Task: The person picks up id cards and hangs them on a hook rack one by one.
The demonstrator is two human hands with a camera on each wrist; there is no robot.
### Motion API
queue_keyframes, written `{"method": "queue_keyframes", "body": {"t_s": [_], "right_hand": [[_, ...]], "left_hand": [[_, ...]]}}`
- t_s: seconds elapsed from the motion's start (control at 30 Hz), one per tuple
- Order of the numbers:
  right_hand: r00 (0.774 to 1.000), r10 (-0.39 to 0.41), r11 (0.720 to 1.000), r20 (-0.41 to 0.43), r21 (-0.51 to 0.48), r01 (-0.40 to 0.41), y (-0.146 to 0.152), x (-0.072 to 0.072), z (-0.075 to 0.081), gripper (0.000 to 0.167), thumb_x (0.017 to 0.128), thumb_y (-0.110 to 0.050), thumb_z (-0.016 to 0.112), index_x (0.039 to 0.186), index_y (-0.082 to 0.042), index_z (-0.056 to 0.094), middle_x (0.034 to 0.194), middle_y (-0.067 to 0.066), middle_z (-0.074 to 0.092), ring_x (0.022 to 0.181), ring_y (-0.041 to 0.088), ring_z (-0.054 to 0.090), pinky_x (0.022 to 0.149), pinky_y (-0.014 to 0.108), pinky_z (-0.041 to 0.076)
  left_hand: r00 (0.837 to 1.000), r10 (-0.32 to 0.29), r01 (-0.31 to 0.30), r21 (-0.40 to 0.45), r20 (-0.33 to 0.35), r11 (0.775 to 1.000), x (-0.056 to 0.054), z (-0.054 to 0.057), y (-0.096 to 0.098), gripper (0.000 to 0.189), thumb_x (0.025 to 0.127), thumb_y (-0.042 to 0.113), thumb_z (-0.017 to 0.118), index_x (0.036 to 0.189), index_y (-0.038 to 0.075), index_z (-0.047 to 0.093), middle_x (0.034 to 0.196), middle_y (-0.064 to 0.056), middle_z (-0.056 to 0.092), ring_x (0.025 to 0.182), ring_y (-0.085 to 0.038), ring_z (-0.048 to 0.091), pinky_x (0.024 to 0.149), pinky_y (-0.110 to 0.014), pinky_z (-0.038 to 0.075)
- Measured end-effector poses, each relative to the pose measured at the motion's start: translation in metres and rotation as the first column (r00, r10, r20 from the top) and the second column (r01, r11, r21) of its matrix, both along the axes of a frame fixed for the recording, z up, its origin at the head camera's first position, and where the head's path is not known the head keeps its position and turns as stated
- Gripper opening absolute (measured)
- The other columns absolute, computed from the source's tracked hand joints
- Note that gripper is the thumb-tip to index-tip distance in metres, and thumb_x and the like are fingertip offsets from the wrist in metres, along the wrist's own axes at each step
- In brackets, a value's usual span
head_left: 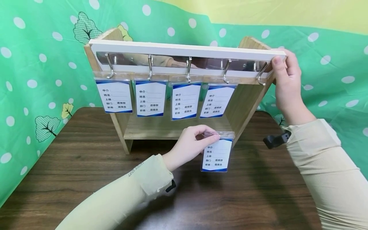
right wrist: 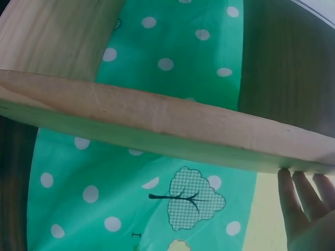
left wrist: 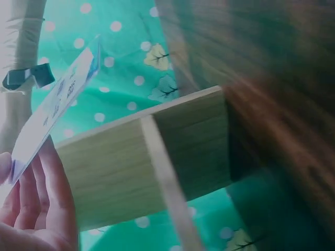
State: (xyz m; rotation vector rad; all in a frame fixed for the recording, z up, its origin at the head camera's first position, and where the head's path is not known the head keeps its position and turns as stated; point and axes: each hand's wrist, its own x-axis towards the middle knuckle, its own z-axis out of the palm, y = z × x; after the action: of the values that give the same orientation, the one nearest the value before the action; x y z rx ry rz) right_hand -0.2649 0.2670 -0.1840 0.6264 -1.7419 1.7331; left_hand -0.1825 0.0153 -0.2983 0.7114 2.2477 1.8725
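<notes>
My left hand (head_left: pixel 191 145) pinches a clear-cased badge (head_left: pixel 217 156) by its top edge, below the right part of the rack. Seen edge-on in the left wrist view, the badge (left wrist: pixel 55 107) slants above the fingers. My right hand (head_left: pixel 290 76) grips the right end of a wooden hook rack (head_left: pixel 184 48), thumb on its white front board. The right wrist view shows those fingertips (right wrist: pixel 284 178) against the wooden side panel (right wrist: pixel 172 117). Matching badges hang under several metal hooks, the leftmost badge (head_left: pixel 115 97) among them. The rightmost hook (head_left: pixel 262 75) bears no badge.
The rack stands on a dark wood table (head_left: pixel 72 166), with a lower shelf (head_left: pixel 149 132) between its side panels. A green dotted curtain (head_left: pixel 37 64) hangs behind and around it. A black strap (head_left: pixel 276 140) sticks out from the right cuff.
</notes>
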Motion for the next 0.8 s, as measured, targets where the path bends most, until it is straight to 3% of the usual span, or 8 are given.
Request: {"method": "queue_keyframes", "body": {"t_s": [0.23, 0.4, 0.6, 0.8], "right_hand": [[0.999, 0.011, 0.999, 0.030, 0.039, -0.012, 0.007, 0.003, 0.004, 0.024, 0.099, -0.025, 0.059, 0.119, -0.015, 0.065, 0.100, 0.005, 0.056, 0.099, 0.016, 0.054, 0.081, 0.029, 0.046], [0.997, 0.026, 0.998, 0.074, 0.047, -0.029, 0.009, 0.006, 0.009, 0.024, 0.099, -0.025, 0.060, 0.119, -0.014, 0.065, 0.111, 0.004, 0.058, 0.103, 0.017, 0.055, 0.083, 0.027, 0.047], [0.991, 0.103, 0.995, 0.086, -0.005, -0.103, 0.014, 0.007, 0.011, 0.024, 0.097, -0.022, 0.063, 0.118, -0.010, 0.066, 0.109, 0.007, 0.061, 0.095, 0.018, 0.059, 0.075, 0.021, 0.054], [0.990, 0.091, 0.996, 0.106, 0.015, -0.093, 0.011, 0.006, 0.011, 0.025, 0.097, -0.024, 0.063, 0.118, -0.012, 0.067, 0.110, 0.006, 0.063, 0.093, 0.017, 0.061, 0.074, 0.021, 0.055]], "left_hand": [[0.995, -0.043, 0.041, -0.021, -0.094, 0.999, -0.001, 0.030, 0.015, 0.019, 0.096, 0.024, 0.066, 0.111, 0.013, 0.071, 0.107, 0.001, 0.072, 0.085, -0.012, 0.062, 0.077, -0.023, 0.052], [0.986, -0.042, 0.038, -0.025, -0.161, 0.999, -0.006, 0.047, 0.026, 0.021, 0.098, 0.027, 0.062, 0.113, 0.014, 0.071, 0.104, 0.002, 0.072, 0.085, -0.011, 0.061, 0.077, -0.022, 0.051], [0.973, -0.022, 0.021, -0.010, -0.231, 1.000, -0.016, 0.061, 0.039, 0.023, 0.100, 0.027, 0.059, 0.115, 0.014, 0.070, 0.101, 0.002, 0.071, 0.082, -0.010, 0.060, 0.073, -0.020, 0.050], [0.961, 0.036, -0.035, 0.009, -0.276, 0.999, -0.019, 0.071, 0.045, 0.023, 0.102, 0.026, 0.056, 0.117, 0.012, 0.067, 0.104, -0.001, 0.072, 0.084, -0.008, 0.062, 0.074, -0.020, 0.049]]}}
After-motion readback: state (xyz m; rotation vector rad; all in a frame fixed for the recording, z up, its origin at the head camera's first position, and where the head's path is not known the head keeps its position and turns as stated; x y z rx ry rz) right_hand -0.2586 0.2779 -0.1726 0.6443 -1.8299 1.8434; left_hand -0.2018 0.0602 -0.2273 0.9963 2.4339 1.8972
